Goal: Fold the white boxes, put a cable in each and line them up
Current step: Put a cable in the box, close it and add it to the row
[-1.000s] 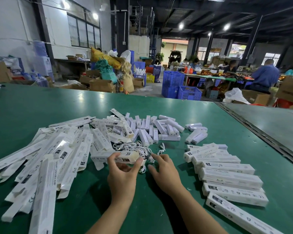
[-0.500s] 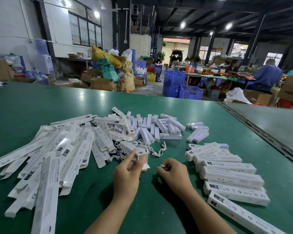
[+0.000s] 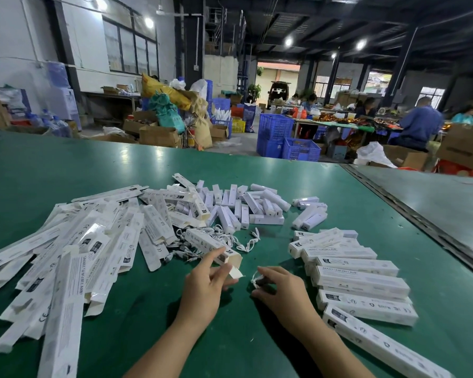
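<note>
Two hands, one job each. The left hand (image 3: pixel 202 289) grips a slim white cardboard box (image 3: pixel 202 240) near its open end, forefinger on top, with the mouth and its loose flap turned toward the other hand, which looks like a way to give the cable a straight path in. The right hand (image 3: pixel 280 291) pinches a short white cable (image 3: pixel 255 278), bunched small in its fingertips just beside that mouth and not yet inside.

Supplies fan around the work. A sprawl of flat white box blanks (image 3: pixel 93 246) lies to the left, and a tangle of loose white cables (image 3: pixel 246 241) sits just beyond the box. To the right, within easy reach, a neat row of closed white boxes (image 3: pixel 358 279) lies side by side. Small white rectangular units (image 3: pixel 246 205) are heaped further back.

All of it rests on a smooth green table (image 3: pixel 66 173). Beyond is a dim warehouse with stacked blue plastic crates (image 3: pixel 273 132), brown cartons (image 3: pixel 159 136) and seated workers at a far bench.
</note>
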Motion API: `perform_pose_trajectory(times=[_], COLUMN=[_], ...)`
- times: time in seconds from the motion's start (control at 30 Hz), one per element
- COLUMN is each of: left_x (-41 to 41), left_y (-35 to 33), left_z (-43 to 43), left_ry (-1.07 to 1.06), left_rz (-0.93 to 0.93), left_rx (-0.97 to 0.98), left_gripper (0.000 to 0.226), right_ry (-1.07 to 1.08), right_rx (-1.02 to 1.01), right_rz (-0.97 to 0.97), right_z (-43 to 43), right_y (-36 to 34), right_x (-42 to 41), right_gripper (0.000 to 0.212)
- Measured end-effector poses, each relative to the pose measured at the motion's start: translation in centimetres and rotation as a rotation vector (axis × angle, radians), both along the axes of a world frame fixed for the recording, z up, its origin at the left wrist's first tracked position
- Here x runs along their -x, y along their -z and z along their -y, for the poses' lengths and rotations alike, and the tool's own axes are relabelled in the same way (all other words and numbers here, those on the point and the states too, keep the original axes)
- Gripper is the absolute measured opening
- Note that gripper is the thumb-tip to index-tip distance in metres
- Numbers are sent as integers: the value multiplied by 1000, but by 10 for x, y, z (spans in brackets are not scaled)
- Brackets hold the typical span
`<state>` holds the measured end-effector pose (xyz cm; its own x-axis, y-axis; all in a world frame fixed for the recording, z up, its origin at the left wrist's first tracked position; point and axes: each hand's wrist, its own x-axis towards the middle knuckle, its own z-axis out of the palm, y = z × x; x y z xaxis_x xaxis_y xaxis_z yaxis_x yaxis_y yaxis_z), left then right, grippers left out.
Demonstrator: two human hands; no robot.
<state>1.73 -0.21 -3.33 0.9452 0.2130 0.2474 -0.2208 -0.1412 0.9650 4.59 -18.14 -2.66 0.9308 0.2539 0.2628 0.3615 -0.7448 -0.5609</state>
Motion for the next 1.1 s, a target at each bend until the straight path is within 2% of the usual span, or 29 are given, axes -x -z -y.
perform_pose_trajectory(times=[0.17, 0.37, 0.5, 0.63, 0.87, 1.1], left_x=[-2, -2, -1, 1, 4, 6], left_y=[0, 1, -1, 0, -3, -5], left_z=[-1, 0, 1, 3, 4, 5], left_ry=[17, 27, 48, 68, 137, 155], left_rz=[5, 1, -19, -36, -35, -27], left_rx=[-15, -26, -29, -83, -230, -217], left_gripper=[25, 23, 19, 22, 35, 30], right_ry=[2, -39, -89, -1, -3, -19], right_rx=[68, -151, -248, -317, -319, -298], right_rz=[74, 270, 285, 299, 385, 365], right_z=[2, -1, -7, -13, -16, -16], right_y=[-1, -8, -11, -11, -16, -13], right_x=[1, 11, 20, 21, 19, 17], right_gripper=[30, 14, 17, 15, 18, 13])
